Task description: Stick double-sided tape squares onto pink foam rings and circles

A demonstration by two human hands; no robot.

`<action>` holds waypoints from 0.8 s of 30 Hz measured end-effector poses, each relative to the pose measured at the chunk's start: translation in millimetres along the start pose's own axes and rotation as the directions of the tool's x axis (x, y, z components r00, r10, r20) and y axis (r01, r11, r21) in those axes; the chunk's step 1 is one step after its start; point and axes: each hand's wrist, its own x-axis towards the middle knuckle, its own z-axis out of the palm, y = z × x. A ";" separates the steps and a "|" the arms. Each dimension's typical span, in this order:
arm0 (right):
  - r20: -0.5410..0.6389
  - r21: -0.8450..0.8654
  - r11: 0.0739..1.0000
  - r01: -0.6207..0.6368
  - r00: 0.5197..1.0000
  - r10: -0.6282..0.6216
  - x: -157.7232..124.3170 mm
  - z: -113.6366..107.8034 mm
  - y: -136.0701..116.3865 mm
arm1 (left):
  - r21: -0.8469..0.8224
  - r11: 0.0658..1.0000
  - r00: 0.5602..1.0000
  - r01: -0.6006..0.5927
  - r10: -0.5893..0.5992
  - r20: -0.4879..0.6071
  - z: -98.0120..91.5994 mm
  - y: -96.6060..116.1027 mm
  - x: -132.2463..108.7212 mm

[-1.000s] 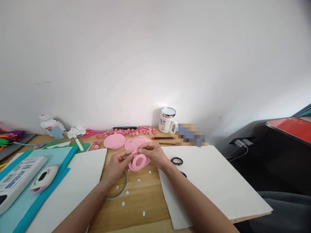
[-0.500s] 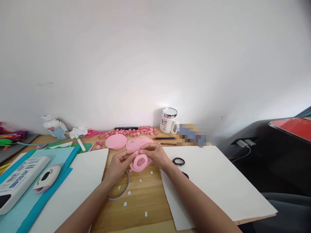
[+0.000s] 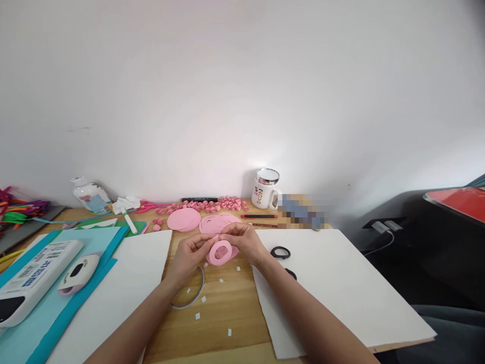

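Observation:
My left hand point(image 3: 188, 257) and my right hand point(image 3: 242, 240) meet over the wooden desk point(image 3: 223, 308) and pinch a pink paper spiral point(image 3: 221, 252) between fingertips. The spiral hangs as a coiled ring between both hands. Flat pink paper discs point(image 3: 184, 219) lie just behind the hands, and beyond them a row of small pink rolled paper roses point(image 3: 212, 205) runs along the wall. A roll of tape point(image 3: 191, 296) lies on the desk under my left wrist.
White sheets lie left point(image 3: 113, 298) and right point(image 3: 341, 283). Black-handled scissors point(image 3: 281, 253) rest on the right sheet. A white mug point(image 3: 266, 188), pencils point(image 3: 259, 216), a black marker point(image 3: 199, 199), a bottle point(image 3: 91, 194), a punch point(image 3: 78, 273) and teal paper point(image 3: 56, 303) surround the hands.
Both hands keep their pinch on the pink spiral and work it slightly; the view has shifted a little, so the desk items appear further right.

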 end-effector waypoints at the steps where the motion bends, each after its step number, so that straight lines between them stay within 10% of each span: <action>1: -0.004 -0.005 1.000 -0.006 1.000 0.006 0.1 0.1 -0.2 | -0.004 1.000 1.000 0.000 0.000 0.000 0.0 -0.1 0.1; 24: 0.035 -0.060 0.998 0.014 0.999 -0.012 -1.5 0.4 -4.1 | -0.014 1.000 1.000 -0.007 0.007 -0.005 0.0 1.8 1.5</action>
